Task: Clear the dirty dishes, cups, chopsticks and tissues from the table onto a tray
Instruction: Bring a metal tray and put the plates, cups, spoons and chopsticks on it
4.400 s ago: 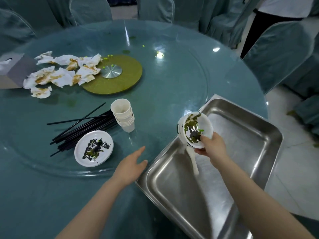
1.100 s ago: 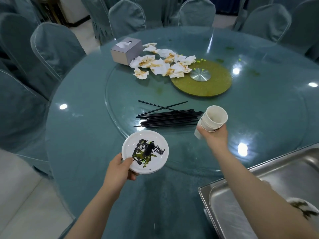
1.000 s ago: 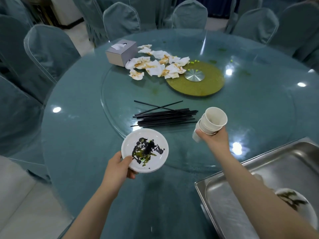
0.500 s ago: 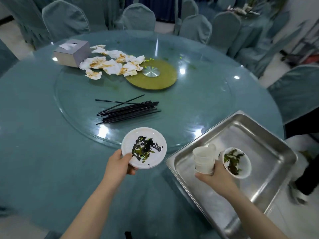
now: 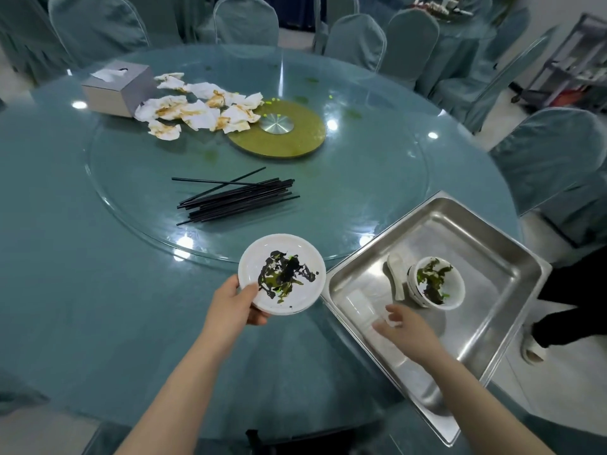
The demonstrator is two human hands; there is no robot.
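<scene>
Head view: the left hand (image 5: 235, 302) grips a soiled white plate (image 5: 281, 273) by its near rim, thumb on top, holding it above the worktop (image 5: 98, 290) just beside the steel tray (image 5: 486, 244). Stiff and breakable, probably slick with sauce, it seems best carried level by that rim. The right hand (image 5: 405, 328) hovers inside the tray, fingers loose and holding nothing, over blurred paper cups (image 5: 359, 303) lying there. The tray also holds a dirty bowl (image 5: 437, 282) with dark green scraps and a white spoon (image 5: 397, 274) beside it. Black chopsticks (image 5: 236, 200), stiff, light and prone to roll, lie bundled on the glass turntable (image 5: 377, 198); stained tissues (image 5: 197, 108), soft and light, lie near a tissue box (image 5: 120, 88).
</scene>
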